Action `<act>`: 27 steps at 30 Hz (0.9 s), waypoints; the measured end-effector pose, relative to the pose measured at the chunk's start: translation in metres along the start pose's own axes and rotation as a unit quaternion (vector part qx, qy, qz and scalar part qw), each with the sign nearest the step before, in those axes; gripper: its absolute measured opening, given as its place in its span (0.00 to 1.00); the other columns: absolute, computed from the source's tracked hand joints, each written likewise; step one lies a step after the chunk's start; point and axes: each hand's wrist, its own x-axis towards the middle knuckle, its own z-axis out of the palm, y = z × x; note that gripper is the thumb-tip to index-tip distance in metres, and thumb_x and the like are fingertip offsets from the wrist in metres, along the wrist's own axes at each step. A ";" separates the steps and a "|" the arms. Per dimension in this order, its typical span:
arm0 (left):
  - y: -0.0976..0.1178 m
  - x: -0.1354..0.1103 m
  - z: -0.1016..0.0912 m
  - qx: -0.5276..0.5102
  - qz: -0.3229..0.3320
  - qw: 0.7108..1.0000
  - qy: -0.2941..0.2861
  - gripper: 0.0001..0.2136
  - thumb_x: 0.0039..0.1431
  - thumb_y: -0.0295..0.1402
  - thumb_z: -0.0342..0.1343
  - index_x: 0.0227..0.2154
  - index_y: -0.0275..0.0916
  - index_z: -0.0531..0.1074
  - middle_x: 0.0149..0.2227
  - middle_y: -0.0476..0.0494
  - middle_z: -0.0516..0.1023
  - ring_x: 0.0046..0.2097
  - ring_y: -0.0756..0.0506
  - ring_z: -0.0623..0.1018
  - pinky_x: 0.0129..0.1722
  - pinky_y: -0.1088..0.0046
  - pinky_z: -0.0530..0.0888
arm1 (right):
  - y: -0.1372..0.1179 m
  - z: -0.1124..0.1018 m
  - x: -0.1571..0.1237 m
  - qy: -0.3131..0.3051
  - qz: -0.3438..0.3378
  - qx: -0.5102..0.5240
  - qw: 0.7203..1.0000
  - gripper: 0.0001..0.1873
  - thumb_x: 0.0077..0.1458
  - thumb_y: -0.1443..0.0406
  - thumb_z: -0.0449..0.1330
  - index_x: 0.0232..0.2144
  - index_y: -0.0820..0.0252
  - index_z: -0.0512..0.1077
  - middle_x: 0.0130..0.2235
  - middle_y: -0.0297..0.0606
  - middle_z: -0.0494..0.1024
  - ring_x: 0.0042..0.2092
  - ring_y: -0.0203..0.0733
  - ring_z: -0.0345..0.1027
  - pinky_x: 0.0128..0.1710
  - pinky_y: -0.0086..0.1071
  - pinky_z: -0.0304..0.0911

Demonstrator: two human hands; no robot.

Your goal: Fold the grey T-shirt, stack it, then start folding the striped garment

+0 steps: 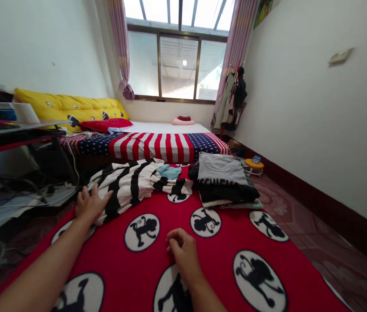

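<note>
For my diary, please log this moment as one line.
Left hand: on black-and-white striped top | Right hand: empty, over monkey-print blanket | Folded clothes stack: right of top

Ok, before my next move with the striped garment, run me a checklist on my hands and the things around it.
1. Left hand at the striped garment: ok, fingers spread at its left end.
2. Right hand free: ok, loosely curled over the red blanket, with nothing visible in it.
3. Striped garment smooth: not ok, it lies bunched and creased.
4. Teal cloth lying apart from the striped garment: not ok, they meet at its far side.
5. Gap between the striped garment and the clothes pile: cannot tell, their edges meet in this view.
6. Gray shirt on top of the clothes pile: ok.
</note>
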 end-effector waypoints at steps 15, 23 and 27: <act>0.010 -0.036 -0.005 -0.075 0.000 0.983 0.164 0.29 0.57 0.43 0.54 0.56 0.26 0.62 0.43 0.33 0.74 0.46 0.35 0.73 0.46 0.60 0.68 | 0.004 0.001 0.003 -0.010 -0.014 -0.027 0.999 0.08 0.48 0.70 0.53 0.29 0.61 0.71 0.26 0.33 0.75 0.25 0.35 0.70 0.24 0.26 0.62; 0.033 -0.117 -0.049 -0.164 0.236 0.955 0.076 0.08 0.54 0.32 0.52 0.31 0.39 0.76 0.31 0.46 0.75 0.32 0.47 0.74 0.35 0.73 0.68 | -0.002 -0.001 0.002 -0.006 -0.001 0.028 1.000 0.05 0.50 0.65 0.57 0.31 0.61 0.70 0.27 0.33 0.74 0.24 0.34 0.68 0.22 0.25 0.60; 0.042 -0.214 -0.048 -0.188 0.391 0.895 -0.102 0.11 0.51 0.22 0.47 0.25 0.42 0.72 0.28 0.49 0.73 0.30 0.51 0.75 0.31 0.80 0.67 | -0.008 -0.009 0.002 0.034 0.008 0.151 0.988 0.26 0.52 0.49 0.59 0.48 0.57 0.66 0.49 0.45 0.73 0.42 0.43 0.74 0.26 0.28 0.67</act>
